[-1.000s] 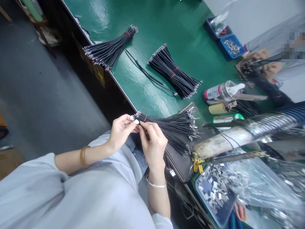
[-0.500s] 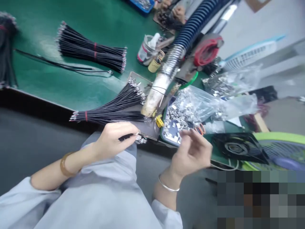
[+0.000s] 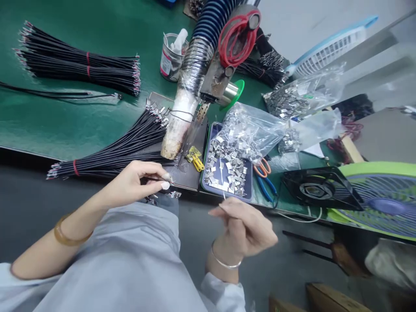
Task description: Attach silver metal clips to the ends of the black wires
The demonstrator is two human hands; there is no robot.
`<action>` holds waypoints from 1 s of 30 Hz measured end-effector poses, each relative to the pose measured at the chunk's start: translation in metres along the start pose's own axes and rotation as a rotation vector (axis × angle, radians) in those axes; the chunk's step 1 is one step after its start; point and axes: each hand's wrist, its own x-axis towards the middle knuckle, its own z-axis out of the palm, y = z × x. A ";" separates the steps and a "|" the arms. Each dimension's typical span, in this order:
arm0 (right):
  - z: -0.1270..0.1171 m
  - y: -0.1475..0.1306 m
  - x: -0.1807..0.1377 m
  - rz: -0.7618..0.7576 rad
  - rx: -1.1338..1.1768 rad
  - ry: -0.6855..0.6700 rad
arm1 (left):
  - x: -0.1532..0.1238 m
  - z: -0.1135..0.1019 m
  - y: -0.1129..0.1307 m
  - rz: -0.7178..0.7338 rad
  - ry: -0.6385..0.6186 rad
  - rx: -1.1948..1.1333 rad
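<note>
My left hand pinches a black cable at its wire end, in front of the worktable's edge; most of that cable is behind my fingers. Small metal connectors show just below the fingertips. To its right, my right hand is closed, slightly blurred, in front of the blue tray. A thin pale strand stands above its fingertips; what they grip is not clear. Loose metal connectors lie in the tray. Behind my left hand, a tied bundle of black cables rests across a board.
A taped exhaust hose hangs over the board, beside a spool with a green rim. A yellow clip, blue-and-orange pliers, a black fan, bagged connectors and another cable bundle are on the green table.
The view has shifted, so the table things sit further left. My right hand has drawn back from over the tray toward me, its fingers now closed. My left hand still pinches the cable.
</note>
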 end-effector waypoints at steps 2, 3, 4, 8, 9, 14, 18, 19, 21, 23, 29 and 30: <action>-0.009 0.001 0.005 0.047 -0.165 -0.036 | 0.000 -0.004 0.001 -0.076 0.001 -0.137; -0.011 0.005 0.008 0.085 -0.268 -0.065 | 0.000 -0.005 0.001 -0.109 -0.011 -0.191; -0.013 0.012 0.012 0.118 -0.355 -0.098 | 0.000 -0.006 0.002 -0.136 -0.028 -0.234; -0.010 0.048 0.028 0.222 -0.373 -0.237 | 0.000 -0.004 0.003 -0.212 -0.037 -0.269; -0.008 0.055 0.030 0.261 -0.339 -0.269 | 0.001 -0.002 0.004 -0.221 -0.019 -0.250; -0.007 0.072 0.042 0.321 -0.275 -0.467 | 0.000 0.009 0.008 -0.218 0.073 -0.153; -0.019 0.072 0.049 0.311 -0.379 -0.588 | -0.001 0.013 0.010 -0.174 0.092 -0.082; -0.023 0.073 0.050 0.302 -0.396 -0.611 | -0.002 0.013 0.010 -0.161 0.088 -0.058; -0.029 0.074 0.052 0.281 -0.422 -0.653 | -0.002 0.013 0.010 -0.130 0.079 -0.007; -0.032 0.075 0.053 0.271 -0.444 -0.685 | -0.002 0.013 0.008 -0.101 0.071 0.039; -0.020 0.078 0.050 0.330 -0.392 -0.634 | -0.002 0.015 0.004 -0.074 0.079 0.129; -0.018 0.078 0.049 0.338 -0.384 -0.624 | -0.002 0.015 0.004 -0.061 0.082 0.141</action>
